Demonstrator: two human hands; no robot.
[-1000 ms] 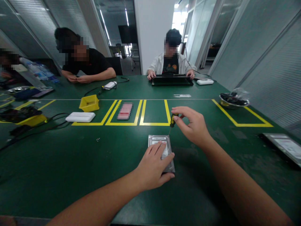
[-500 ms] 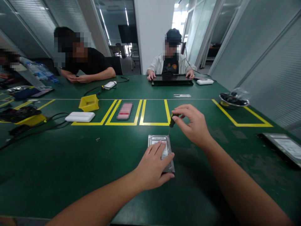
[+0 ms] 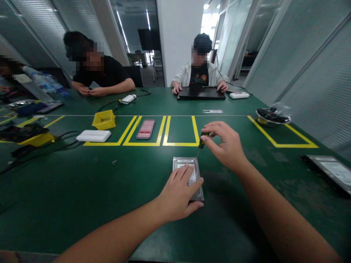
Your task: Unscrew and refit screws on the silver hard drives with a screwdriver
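A silver hard drive (image 3: 181, 160) with a white label lies on the green table in front of me. My left hand (image 3: 178, 191) rests across it, fingers spread over its top and thumb by the near edge, holding it down; much of the label is covered. My right hand (image 3: 223, 144) pinches the dark handle of a small screwdriver (image 3: 202, 141) between thumb and fingers. The thin shaft slants down to the drive's far right corner. Whether the tip sits in a screw is too small to tell. Several tiny screws (image 3: 114, 162) lie left of the drive.
Another hard drive (image 3: 333, 170) lies at the right. A metal bowl (image 3: 271, 122) of dark parts stands beyond it. Yellow tape marks, a yellow bin (image 3: 104, 119), a white power strip (image 3: 93, 136) and a blurred pink item (image 3: 146, 129) are ahead. Two people sit across the table.
My hands and the drive stay almost in place; the screwdriver's handle shifts very slightly. Across the table, the person in the white jacket has tilted the black panel a little.
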